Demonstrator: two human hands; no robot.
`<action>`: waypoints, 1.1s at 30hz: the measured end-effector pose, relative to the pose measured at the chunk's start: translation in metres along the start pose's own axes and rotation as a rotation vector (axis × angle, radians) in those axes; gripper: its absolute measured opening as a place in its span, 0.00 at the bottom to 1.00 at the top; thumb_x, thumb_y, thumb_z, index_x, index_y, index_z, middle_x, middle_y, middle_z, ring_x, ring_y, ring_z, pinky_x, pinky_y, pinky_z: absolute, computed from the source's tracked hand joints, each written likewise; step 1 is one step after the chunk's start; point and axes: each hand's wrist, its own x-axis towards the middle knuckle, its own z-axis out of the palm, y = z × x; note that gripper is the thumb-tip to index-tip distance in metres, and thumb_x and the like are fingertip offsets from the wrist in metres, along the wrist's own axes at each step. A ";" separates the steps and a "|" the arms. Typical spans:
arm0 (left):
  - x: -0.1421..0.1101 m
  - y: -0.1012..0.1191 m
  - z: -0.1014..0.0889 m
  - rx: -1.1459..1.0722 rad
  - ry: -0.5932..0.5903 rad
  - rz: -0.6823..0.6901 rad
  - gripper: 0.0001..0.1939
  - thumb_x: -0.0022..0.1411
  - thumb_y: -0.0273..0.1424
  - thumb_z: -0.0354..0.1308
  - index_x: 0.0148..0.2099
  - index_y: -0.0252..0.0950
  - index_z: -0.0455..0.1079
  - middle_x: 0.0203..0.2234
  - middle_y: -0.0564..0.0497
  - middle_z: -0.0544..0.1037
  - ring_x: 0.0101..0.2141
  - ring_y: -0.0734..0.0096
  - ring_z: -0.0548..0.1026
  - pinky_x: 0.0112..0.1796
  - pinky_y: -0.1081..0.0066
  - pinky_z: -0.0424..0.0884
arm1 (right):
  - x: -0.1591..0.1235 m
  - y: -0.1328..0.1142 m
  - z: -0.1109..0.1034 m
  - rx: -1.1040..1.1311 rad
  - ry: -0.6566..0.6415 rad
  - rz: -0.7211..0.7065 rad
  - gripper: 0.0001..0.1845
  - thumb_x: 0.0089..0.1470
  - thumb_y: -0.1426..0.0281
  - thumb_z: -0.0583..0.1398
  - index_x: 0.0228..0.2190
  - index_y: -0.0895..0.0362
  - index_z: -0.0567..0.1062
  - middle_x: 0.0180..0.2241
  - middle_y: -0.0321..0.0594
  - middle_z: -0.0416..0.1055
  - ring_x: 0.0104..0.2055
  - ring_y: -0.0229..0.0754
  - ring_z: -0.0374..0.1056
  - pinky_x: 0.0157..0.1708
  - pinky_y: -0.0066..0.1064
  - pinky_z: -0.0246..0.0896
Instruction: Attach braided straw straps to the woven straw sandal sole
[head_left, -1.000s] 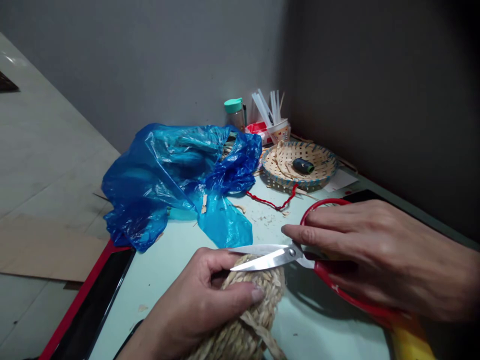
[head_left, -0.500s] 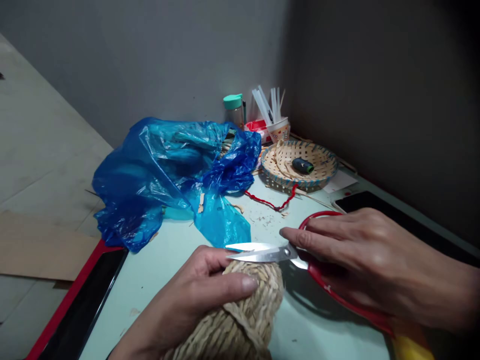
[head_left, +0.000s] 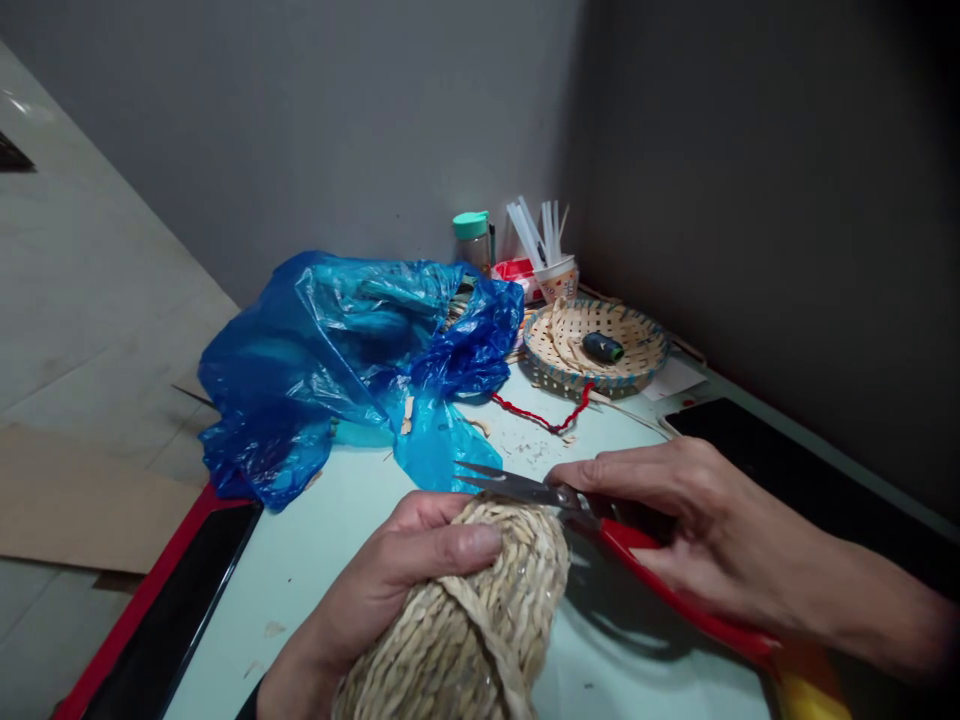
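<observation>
My left hand (head_left: 409,575) is closed round a woven straw piece (head_left: 480,620), its thumb lying across the rows of twisted fibre near the rounded top end. A loose strand runs down the front of the weave. In my right hand (head_left: 705,530) is a pair of scissors (head_left: 517,487) with red handles, my fingers wrapped round the grips. The blades point left, slightly parted at the tips, just above the top edge of the straw piece. Whether they touch it I cannot tell.
A crumpled blue plastic bag (head_left: 360,330) covers the back left of the table (head_left: 337,530). Behind it stand a jar with a green lid (head_left: 471,225) and a cup of white sticks (head_left: 556,280). A woven basket (head_left: 637,345) holds a dark thread spool (head_left: 602,348). Red cord (head_left: 544,422) lies nearby.
The scissor blades have tilted, their tips rising, and the opening between them has narrowed. My right hand has shifted slightly left. The straw piece has turned, with more of its front showing.
</observation>
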 end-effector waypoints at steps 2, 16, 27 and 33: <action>0.002 -0.002 -0.001 -0.007 -0.005 0.011 0.13 0.53 0.29 0.67 0.41 0.28 0.82 0.24 0.43 0.83 0.26 0.65 0.81 0.33 0.73 0.73 | 0.002 -0.001 0.003 0.062 0.002 0.031 0.06 0.57 0.73 0.60 0.35 0.56 0.78 0.25 0.35 0.73 0.24 0.37 0.66 0.24 0.26 0.58; -0.003 0.000 0.004 0.366 0.174 0.088 0.07 0.57 0.33 0.67 0.38 0.37 0.83 0.27 0.51 0.83 0.31 0.70 0.77 0.35 0.75 0.69 | -0.001 -0.007 0.003 0.088 -0.052 0.077 0.09 0.53 0.74 0.62 0.37 0.57 0.79 0.25 0.36 0.73 0.24 0.37 0.64 0.24 0.26 0.57; -0.002 -0.001 0.007 0.452 0.245 0.169 0.14 0.60 0.39 0.62 0.40 0.34 0.80 0.29 0.48 0.81 0.34 0.61 0.76 0.38 0.66 0.69 | 0.001 -0.012 0.010 0.191 0.078 0.220 0.09 0.57 0.64 0.62 0.30 0.55 0.79 0.22 0.34 0.69 0.22 0.37 0.61 0.20 0.26 0.57; 0.001 0.000 0.009 0.407 0.218 0.258 0.11 0.60 0.35 0.62 0.42 0.36 0.81 0.32 0.50 0.82 0.37 0.62 0.77 0.43 0.67 0.68 | 0.000 -0.017 0.009 0.048 0.098 0.097 0.05 0.55 0.71 0.60 0.29 0.55 0.77 0.20 0.34 0.67 0.20 0.36 0.59 0.19 0.27 0.55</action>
